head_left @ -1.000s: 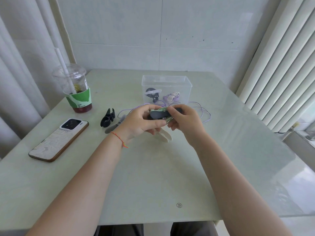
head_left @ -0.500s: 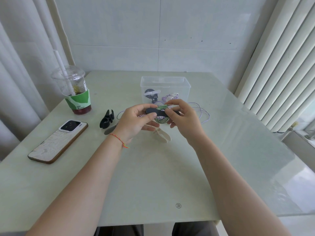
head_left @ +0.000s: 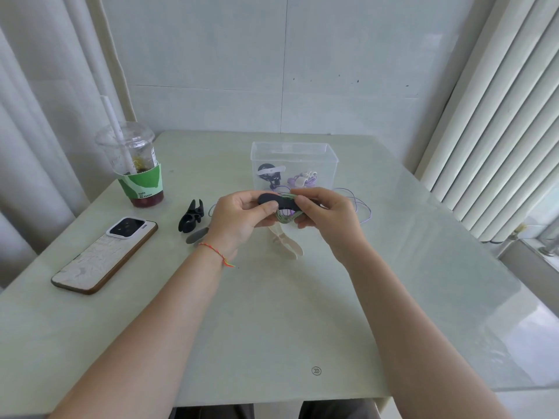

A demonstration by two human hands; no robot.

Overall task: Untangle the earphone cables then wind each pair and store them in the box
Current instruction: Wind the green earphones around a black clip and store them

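Observation:
Both hands are raised above the table in front of the clear plastic box (head_left: 331, 160). My left hand (head_left: 239, 216) and my right hand (head_left: 325, 214) pinch the two ends of a black strap (head_left: 276, 201) laid across a wound coil of green earphone cable (head_left: 284, 217). Inside the box lie a black wound pair with a white strap (head_left: 269, 172) and a purple wound pair (head_left: 302, 178). A loose purple earphone cable (head_left: 361, 207) lies on the table behind my right hand, partly hidden.
On the left stand a lidded drink cup with a straw (head_left: 136, 170) and a phone (head_left: 104, 252) lying face down. A black clip (head_left: 190, 219), a grey strap (head_left: 198, 235) and cream straps (head_left: 286, 241) lie near my hands.
The hands have lifted the green coil slightly and turned it, and the black strap now lies flat across its top. My view has shifted a little.

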